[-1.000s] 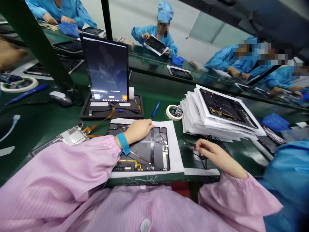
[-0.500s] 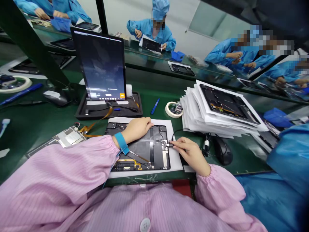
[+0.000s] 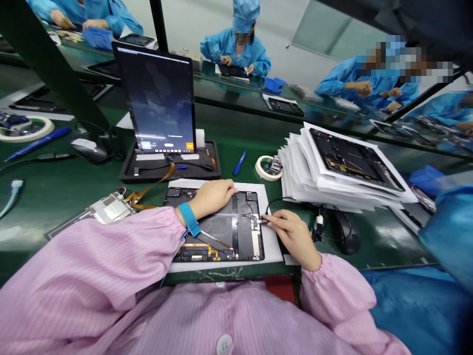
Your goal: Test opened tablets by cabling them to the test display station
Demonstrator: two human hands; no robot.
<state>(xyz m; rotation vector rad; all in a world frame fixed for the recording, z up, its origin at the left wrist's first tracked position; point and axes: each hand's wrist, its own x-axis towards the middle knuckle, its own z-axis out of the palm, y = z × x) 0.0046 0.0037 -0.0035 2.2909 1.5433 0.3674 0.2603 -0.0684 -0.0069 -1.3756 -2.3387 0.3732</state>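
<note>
An opened tablet back (image 3: 221, 227) with its dark insides showing lies on a white sheet (image 3: 271, 241) in front of me. My left hand (image 3: 212, 196) rests curled on the tablet's upper edge, a blue strap on its wrist. My right hand (image 3: 291, 231) pinches the plug of a thin black cable (image 3: 275, 201) against the small connector board (image 3: 254, 222) at the tablet's right edge.
A lit tablet (image 3: 160, 98) stands upright in a black tray (image 3: 172, 170) behind. A tape roll (image 3: 269, 167), a blue pen (image 3: 239, 162), a stack of sheeted tablets (image 3: 343, 167) and a black mouse (image 3: 345, 231) lie right. A metal part (image 3: 107, 208) lies left. Blue-coated people work across the bench.
My right hand came in from the right with the cable plug and now holds it at the tablet's right edge. The left hand has stayed put.
</note>
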